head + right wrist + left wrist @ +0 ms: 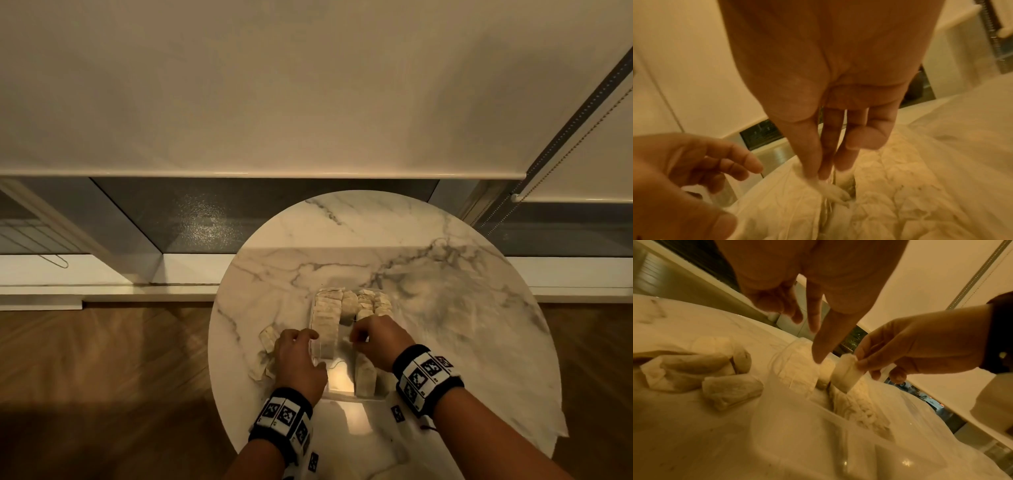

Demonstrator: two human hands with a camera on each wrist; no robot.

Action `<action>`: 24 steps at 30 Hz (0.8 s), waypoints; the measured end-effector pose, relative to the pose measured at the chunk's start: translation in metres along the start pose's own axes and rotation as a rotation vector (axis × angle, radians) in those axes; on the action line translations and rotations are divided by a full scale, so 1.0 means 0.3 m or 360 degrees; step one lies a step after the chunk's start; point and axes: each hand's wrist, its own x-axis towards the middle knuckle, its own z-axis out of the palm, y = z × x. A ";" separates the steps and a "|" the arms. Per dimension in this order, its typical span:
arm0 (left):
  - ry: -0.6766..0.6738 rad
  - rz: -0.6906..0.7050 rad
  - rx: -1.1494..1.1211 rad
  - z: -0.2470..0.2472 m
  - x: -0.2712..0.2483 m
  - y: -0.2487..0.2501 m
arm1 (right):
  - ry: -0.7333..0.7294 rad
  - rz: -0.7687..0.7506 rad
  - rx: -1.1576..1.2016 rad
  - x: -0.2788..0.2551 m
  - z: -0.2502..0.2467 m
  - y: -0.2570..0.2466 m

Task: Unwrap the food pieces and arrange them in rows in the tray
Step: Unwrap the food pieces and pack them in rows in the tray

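A clear plastic tray (352, 398) sits on the round marble table (445, 274) and holds rows of pale food pieces (327, 318). My right hand (373, 339) hovers over the tray's middle and pinches one pale unwrapped piece (844, 374) by its top, low in a gap between the rows (890, 186). In the right wrist view the piece (832, 191) hangs blurred from my right hand's fingertips (824, 170). My left hand (298, 356) is at the tray's left rim, fingers relaxed, index finger (817, 356) pointing down near the held piece and holding nothing.
Several wrapped pieces or wrappers (269, 337) lie on the table left of the tray, also in the left wrist view as pale wrapped bundles (731, 389). The near half of the tray (797, 426) shows bare floor. A window blind and wooden floor lie beyond the table.
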 end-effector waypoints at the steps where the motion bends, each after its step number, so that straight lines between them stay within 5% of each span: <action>1: -0.0050 -0.0012 0.0106 -0.003 0.004 -0.004 | -0.0092 -0.0017 -0.0054 0.014 0.004 -0.004; 8: -0.0399 0.0001 0.0250 0.005 0.006 -0.047 | -0.0076 0.0075 -0.0317 0.126 0.012 -0.009; 14: -0.0365 0.0073 0.0117 0.024 -0.007 -0.094 | 0.0194 0.0073 -0.0539 0.197 -0.010 -0.014; 24: -0.0359 0.0100 0.0079 0.029 -0.006 -0.113 | 0.0218 0.0147 -0.0616 0.239 -0.009 -0.037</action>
